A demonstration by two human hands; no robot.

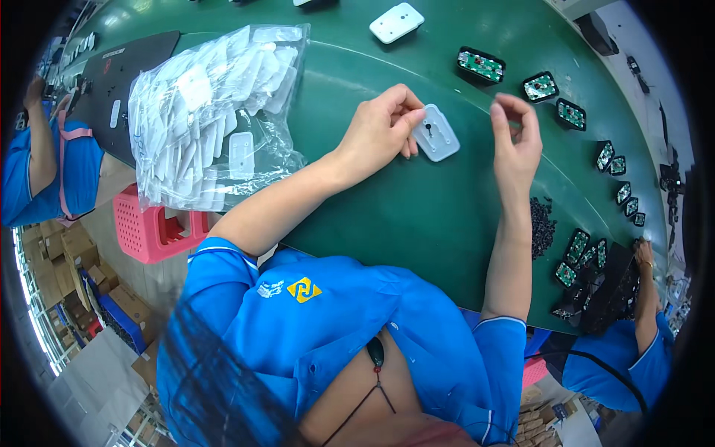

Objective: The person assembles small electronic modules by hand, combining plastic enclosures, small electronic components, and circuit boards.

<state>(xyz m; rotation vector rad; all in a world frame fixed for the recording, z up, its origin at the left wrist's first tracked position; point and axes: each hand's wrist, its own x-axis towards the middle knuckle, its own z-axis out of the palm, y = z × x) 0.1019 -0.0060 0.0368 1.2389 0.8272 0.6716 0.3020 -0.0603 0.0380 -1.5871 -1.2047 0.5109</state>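
Observation:
My left hand (386, 127) grips the left edge of a white plastic cover (439, 143) with thumb and fingers. The cover is a rounded rectangle with small holes, and a black dot shows near its middle. To the right of it, apart from the cover, my right hand (518, 138) is raised over the table. Its fingers are curled with a gap to the thumb, slightly blurred, and nothing shows between them. By my right forearm lies a pile of small black parts (542, 227).
A clear bag of white covers (216, 112) lies left on the green table (350, 223). Another white cover (396, 22) is at the far side. Black housings with green circuit boards (481, 65) line the right. Co-workers sit at both sides; a pink stool (153, 231) stands left.

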